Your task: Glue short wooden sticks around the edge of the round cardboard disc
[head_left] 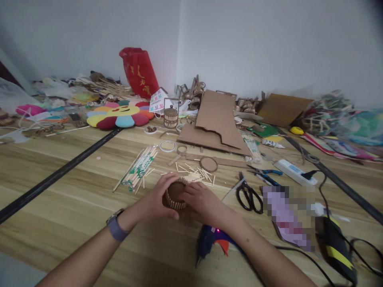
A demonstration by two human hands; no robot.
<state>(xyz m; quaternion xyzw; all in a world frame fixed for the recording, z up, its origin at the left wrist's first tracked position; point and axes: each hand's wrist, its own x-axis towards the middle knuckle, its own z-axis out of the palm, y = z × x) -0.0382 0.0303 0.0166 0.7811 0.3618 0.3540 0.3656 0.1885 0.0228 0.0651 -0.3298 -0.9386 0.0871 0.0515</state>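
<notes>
Left hand point(160, 195) curls round the left side of a small round brown cup ringed with short wooden sticks point(177, 205), placed just on the near side of a scattered pile of loose pale wooden sticks point(194, 175). Right hand point(203, 199) bends its fingers over the cup's right edge; cannot tell whether they pinch it. Around the pile: dark-blue glue gun with orange trigger point(206, 241) nearer the person, black-handled metal scissors point(245, 188) to the right, plastic-wrapped stick bundles point(141, 165) to the left.
</notes>
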